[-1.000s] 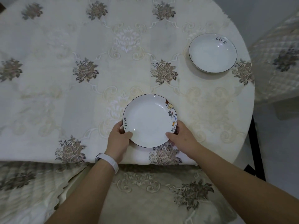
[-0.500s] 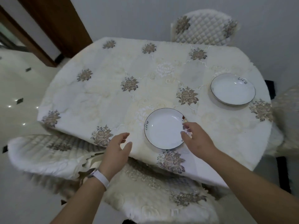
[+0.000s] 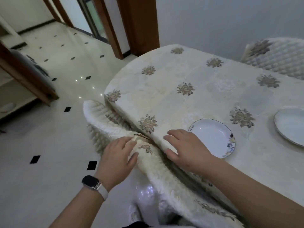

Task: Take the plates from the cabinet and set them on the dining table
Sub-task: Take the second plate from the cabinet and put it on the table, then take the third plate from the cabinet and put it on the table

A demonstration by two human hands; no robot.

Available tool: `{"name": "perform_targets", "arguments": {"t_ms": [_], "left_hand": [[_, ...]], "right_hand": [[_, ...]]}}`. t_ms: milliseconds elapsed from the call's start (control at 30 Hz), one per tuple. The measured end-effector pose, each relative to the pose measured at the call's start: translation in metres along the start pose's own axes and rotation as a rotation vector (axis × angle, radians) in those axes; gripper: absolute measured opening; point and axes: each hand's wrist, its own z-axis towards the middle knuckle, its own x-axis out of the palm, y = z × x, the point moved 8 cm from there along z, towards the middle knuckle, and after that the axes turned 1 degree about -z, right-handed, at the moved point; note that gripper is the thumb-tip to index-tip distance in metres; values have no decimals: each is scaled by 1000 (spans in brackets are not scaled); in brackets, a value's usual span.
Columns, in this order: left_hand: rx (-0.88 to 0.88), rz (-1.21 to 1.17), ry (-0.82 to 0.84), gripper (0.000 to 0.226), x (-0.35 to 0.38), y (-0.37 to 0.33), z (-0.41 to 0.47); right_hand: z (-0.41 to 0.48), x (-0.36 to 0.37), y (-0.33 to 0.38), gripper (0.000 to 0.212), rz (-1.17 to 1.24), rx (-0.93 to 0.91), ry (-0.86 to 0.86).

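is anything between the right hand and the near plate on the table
Nothing visible does. The right hand is open over the table edge right beside the near plate; no object lies between them.

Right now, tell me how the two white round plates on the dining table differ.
The nearer white round plate shows a coloured print on its rim; the farther white round plate shows none where visible. The nearer one lies by the right hand; the farther one lies apart, cut by the frame's edge. Both lie flat, empty.
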Motion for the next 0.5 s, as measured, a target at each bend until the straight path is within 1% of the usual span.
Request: {"name": "perform_targets", "arguments": {"t_ms": [133, 233, 400, 500], "left_hand": [[-39, 13, -82, 32, -20, 42, -29], [-82, 16, -129, 30, -33, 79, -51], [-161, 28, -200, 36, -52, 154, -94], [-213, 20, -232, 37, -62, 207, -122]], "right_hand": [[28, 8, 53, 46, -58, -115, 44], [51, 16, 93, 42, -94, -178, 57], [95, 36, 181, 44, -141, -266, 73], [121, 49, 241, 41, -155, -320, 57]]}}
